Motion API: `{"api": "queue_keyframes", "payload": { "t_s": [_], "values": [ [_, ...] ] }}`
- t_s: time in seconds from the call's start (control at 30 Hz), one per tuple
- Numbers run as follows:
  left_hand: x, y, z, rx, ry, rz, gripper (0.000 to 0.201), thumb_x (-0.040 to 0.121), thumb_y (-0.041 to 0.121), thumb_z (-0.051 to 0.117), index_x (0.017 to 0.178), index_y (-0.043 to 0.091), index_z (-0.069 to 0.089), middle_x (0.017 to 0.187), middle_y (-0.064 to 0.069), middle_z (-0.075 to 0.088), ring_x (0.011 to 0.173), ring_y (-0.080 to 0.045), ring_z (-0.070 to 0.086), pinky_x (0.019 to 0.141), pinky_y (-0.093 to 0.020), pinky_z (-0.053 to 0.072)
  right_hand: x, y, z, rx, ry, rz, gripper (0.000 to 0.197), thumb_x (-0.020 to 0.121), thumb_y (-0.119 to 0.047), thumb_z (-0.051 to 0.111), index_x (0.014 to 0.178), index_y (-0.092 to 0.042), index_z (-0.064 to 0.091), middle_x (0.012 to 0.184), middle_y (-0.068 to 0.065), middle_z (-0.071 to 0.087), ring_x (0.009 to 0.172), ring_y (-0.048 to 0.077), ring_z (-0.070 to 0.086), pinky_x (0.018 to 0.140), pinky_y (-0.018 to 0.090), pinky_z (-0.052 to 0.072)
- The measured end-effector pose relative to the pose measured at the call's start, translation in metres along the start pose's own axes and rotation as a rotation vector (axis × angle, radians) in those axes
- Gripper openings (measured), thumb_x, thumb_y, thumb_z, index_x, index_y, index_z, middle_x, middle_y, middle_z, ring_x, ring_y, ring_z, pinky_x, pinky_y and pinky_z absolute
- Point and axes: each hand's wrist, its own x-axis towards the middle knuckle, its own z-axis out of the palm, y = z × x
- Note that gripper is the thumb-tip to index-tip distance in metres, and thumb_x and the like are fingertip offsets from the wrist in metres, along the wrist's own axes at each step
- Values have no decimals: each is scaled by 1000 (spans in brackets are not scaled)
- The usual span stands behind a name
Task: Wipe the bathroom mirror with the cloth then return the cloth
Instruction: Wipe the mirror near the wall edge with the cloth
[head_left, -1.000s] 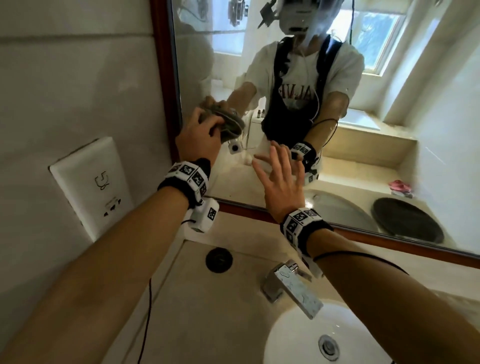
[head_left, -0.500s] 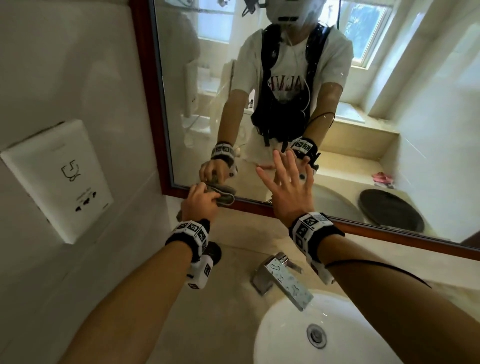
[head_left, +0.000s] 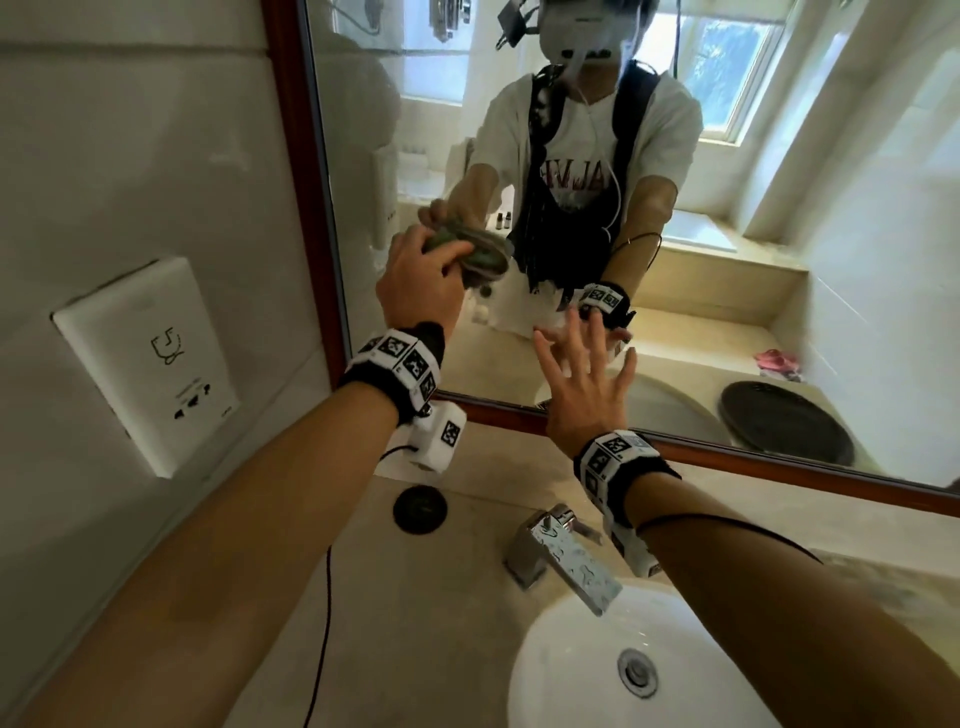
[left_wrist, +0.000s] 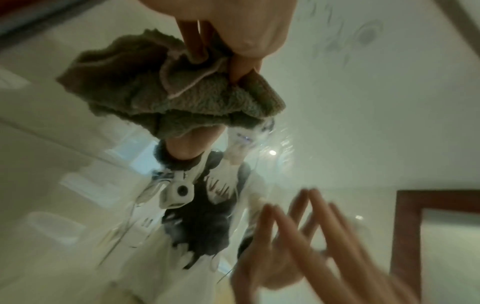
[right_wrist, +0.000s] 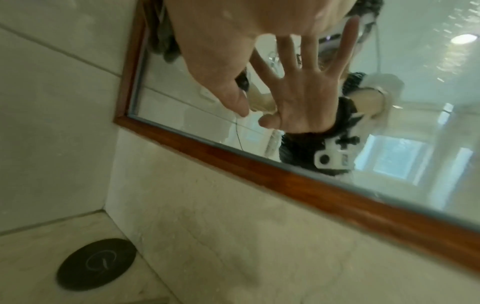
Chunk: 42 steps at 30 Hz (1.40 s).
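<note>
A wood-framed mirror (head_left: 779, 249) hangs over the counter. My left hand (head_left: 421, 280) grips a bunched grey-green cloth (head_left: 480, 257) and presses it on the glass near the mirror's left edge. In the left wrist view the fingers (left_wrist: 197, 35) dig into the cloth (left_wrist: 155, 92), which lies flat on the glass. My right hand (head_left: 582, 384) is open with fingers spread, its fingertips on the lower glass just above the bottom frame (right_wrist: 259, 164). The right wrist view shows this hand (right_wrist: 213, 45) meeting its reflected palm.
A white basin (head_left: 561, 686) and chrome tap (head_left: 563, 556) sit below my right arm. A black round disc (head_left: 420, 508) lies on the beige counter (head_left: 363, 597). A white wall box (head_left: 150, 358) hangs left of the mirror. A thin cable (head_left: 322, 623) trails under my left arm.
My left hand swept the cloth down to the mirror's bottom edge and has come back up along the left side. The right hand has stayed spread on the lower glass.
</note>
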Motion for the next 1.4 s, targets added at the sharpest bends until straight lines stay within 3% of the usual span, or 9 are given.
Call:
{"api": "queue_keyframes", "payload": {
  "t_s": [0.2,0.4,0.5,0.57,0.77,0.93,1.1,1.27,1.4],
  "values": [
    [-9,5,17,11,77,118,20,78,13,67,89,26,77,96,-1,63,96,-25,57,60,-29,48,-11,26,20,-5,21,37,96,80,-32,70,153,-38,8,161,8,-16,143,33,-28,105,74,4],
    [-71,-35,41,104,-209,56,13,81,19,70,86,27,77,93,-5,59,87,-25,56,63,-33,50,-9,24,25,14,-9,48,98,82,-29,67,152,-39,0,157,6,-29,141,32,-33,106,72,0],
    [-109,-56,54,232,-467,-54,21,89,16,62,98,27,77,109,-7,57,104,-26,51,73,-38,48,-9,26,25,12,-28,39,96,82,-32,66,152,-39,0,159,6,-26,142,33,-32,105,74,-1],
    [-129,-65,59,272,-520,-101,25,90,15,59,105,27,76,112,-7,58,110,-27,50,70,-37,45,-10,28,25,15,-33,23,91,84,-39,63,152,-39,2,160,6,-21,142,33,-30,105,76,0],
    [-119,-55,59,245,-484,-96,23,87,11,61,98,23,77,105,-8,59,107,-28,51,68,-38,43,-13,30,20,14,-45,-1,88,84,-38,62,152,-38,6,161,8,-18,143,34,-27,104,77,6],
    [-87,-21,40,124,-313,39,9,80,12,71,84,17,77,87,-10,57,87,-32,54,60,-41,51,-15,33,12,15,-76,-26,86,85,-35,59,152,-37,5,161,7,-19,146,35,-20,106,76,5],
    [-35,29,21,88,-175,94,14,88,24,67,98,15,73,104,-9,60,94,-25,55,72,-29,43,-19,32,8,47,-114,-21,87,86,-34,57,153,-35,2,160,7,-24,145,35,-22,106,76,6],
    [-7,62,19,62,-12,205,17,79,13,69,90,23,77,87,-7,60,85,-29,60,57,-30,46,-24,38,6,89,-127,26,89,87,-34,56,152,-35,-5,157,7,-30,145,34,-25,108,74,0],
    [-30,52,31,97,-74,317,18,73,12,75,85,25,77,81,-6,58,81,-29,59,51,-29,45,-31,54,11,87,-130,110,92,85,-43,60,152,-37,-3,157,8,-30,145,36,-22,105,74,-2]
  ]
}}
